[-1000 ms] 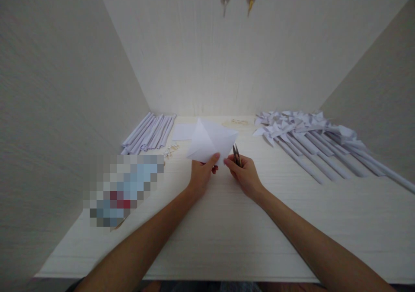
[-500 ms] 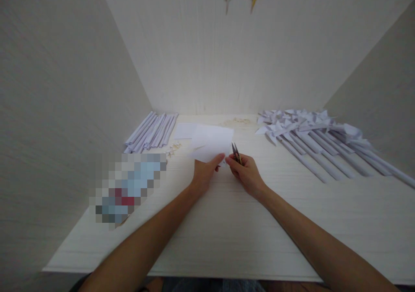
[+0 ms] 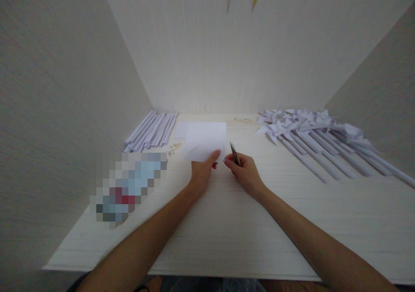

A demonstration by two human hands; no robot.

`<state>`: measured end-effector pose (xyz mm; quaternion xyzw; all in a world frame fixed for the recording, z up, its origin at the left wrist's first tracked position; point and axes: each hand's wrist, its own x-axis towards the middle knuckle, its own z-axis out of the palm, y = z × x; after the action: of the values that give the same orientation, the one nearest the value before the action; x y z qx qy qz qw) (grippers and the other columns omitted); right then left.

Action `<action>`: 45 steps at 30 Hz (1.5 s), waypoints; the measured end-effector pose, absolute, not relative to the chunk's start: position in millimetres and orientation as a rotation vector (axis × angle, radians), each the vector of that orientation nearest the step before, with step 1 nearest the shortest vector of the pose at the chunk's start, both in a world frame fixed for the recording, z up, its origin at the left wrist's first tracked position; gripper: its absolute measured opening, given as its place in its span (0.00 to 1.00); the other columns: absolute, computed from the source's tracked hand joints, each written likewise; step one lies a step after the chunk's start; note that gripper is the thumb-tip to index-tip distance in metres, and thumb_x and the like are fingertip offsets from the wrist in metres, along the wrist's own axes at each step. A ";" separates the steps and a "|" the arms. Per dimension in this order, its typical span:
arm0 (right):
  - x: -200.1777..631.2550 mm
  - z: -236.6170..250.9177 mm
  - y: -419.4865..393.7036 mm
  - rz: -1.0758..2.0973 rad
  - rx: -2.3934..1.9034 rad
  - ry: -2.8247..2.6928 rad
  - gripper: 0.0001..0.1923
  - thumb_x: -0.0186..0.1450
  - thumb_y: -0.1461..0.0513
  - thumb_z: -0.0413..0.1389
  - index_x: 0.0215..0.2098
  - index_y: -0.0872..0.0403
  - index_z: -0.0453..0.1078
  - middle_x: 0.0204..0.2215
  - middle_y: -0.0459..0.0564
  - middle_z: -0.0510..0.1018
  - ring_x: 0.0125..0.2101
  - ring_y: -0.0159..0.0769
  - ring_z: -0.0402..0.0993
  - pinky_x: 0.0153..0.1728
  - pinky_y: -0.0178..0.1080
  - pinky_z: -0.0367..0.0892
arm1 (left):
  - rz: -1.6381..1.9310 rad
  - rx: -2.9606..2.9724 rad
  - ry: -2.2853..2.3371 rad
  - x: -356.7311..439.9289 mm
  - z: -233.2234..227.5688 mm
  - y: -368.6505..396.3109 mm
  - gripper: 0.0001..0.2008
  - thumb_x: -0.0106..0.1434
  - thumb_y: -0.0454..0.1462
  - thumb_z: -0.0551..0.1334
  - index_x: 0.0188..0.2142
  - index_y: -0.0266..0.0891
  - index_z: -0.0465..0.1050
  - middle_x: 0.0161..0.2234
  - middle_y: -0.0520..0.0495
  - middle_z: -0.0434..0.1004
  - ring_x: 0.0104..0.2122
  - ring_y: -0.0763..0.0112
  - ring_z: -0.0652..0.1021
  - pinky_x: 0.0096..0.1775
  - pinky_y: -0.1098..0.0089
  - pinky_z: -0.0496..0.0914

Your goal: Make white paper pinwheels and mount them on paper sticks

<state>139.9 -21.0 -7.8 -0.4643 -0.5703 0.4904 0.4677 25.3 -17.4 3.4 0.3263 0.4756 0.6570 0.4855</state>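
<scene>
My left hand (image 3: 205, 168) is closed on a white sheet of paper (image 3: 205, 140), thumb on top near its lower right corner. A slit or crease shows in the sheet's lower left part. Just to the right, my right hand (image 3: 243, 168) is closed around small dark scissors (image 3: 235, 152), their pointed blades facing up and away. At its thumb and forefinger tips is a tiny thin thing (image 3: 224, 160), too small to name. The two hands are apart by a narrow gap.
Rolled white paper sticks (image 3: 152, 129) lie at the back left, near another paper sheet (image 3: 180, 130) and small pale bits (image 3: 173, 147). Paper pinwheels (image 3: 301, 125) on sticks are heaped on the right. A blurred-out object (image 3: 129, 190) lies at the left. Walls enclose the table (image 3: 292, 231).
The paper in my left hand has shifted slightly left and turned straighter. My right fingertips have drawn away from the paper's edge, and the scissors' blades look closer together.
</scene>
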 end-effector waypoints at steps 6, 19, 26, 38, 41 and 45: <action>139.0 -9.9 -19.6 1.191 -1.114 -1.325 0.08 0.48 0.59 0.57 0.24 0.56 0.66 0.12 0.35 0.53 0.14 0.22 0.46 0.16 0.32 0.43 | 1.549 0.835 1.119 27.2 2.6 -18.8 0.10 0.41 0.37 0.66 0.22 0.36 0.66 0.19 0.55 0.66 0.17 0.81 0.65 0.17 0.78 0.59; 139.1 -8.3 -20.3 1.213 -1.119 -1.314 0.11 0.48 0.57 0.59 0.23 0.56 0.66 0.12 0.36 0.55 0.14 0.22 0.47 0.16 0.32 0.43 | 1.537 0.896 1.152 24.9 1.4 -17.6 0.10 0.42 0.37 0.65 0.21 0.36 0.65 0.17 0.56 0.65 0.15 0.80 0.65 0.17 0.77 0.58; 138.2 -9.0 -20.4 1.233 -1.108 -1.275 0.13 0.47 0.55 0.59 0.22 0.56 0.65 0.12 0.36 0.54 0.13 0.22 0.46 0.15 0.32 0.42 | 1.495 1.035 1.166 23.9 -0.2 -19.1 0.10 0.45 0.37 0.63 0.17 0.36 0.62 0.13 0.57 0.61 0.14 0.81 0.63 0.17 0.76 0.58; 138.7 -10.6 -18.7 1.283 -1.053 -1.242 0.14 0.50 0.54 0.58 0.19 0.56 0.62 0.11 0.36 0.53 0.13 0.21 0.45 0.13 0.31 0.40 | 1.470 1.007 1.186 25.9 3.9 -22.0 0.09 0.44 0.38 0.64 0.20 0.36 0.65 0.17 0.55 0.65 0.15 0.80 0.64 0.18 0.76 0.60; 138.8 -10.5 -19.2 1.291 -1.060 -1.230 0.14 0.49 0.55 0.59 0.19 0.55 0.62 0.10 0.36 0.54 0.12 0.21 0.45 0.13 0.31 0.40 | 1.474 0.972 1.166 26.1 3.5 -21.7 0.09 0.43 0.37 0.64 0.22 0.36 0.66 0.19 0.54 0.67 0.16 0.80 0.65 0.17 0.77 0.60; 138.8 -9.2 -19.9 1.279 -1.085 -1.230 0.14 0.49 0.55 0.59 0.19 0.55 0.61 0.10 0.35 0.54 0.12 0.21 0.45 0.14 0.31 0.40 | 1.469 0.936 1.127 26.1 2.1 -20.8 0.10 0.42 0.38 0.64 0.25 0.35 0.68 0.22 0.52 0.69 0.18 0.79 0.67 0.17 0.78 0.61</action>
<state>138.8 -19.9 -9.2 -0.4500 -0.5099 0.5303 0.5063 26.1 -20.8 2.1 0.3883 0.4679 0.6098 0.5084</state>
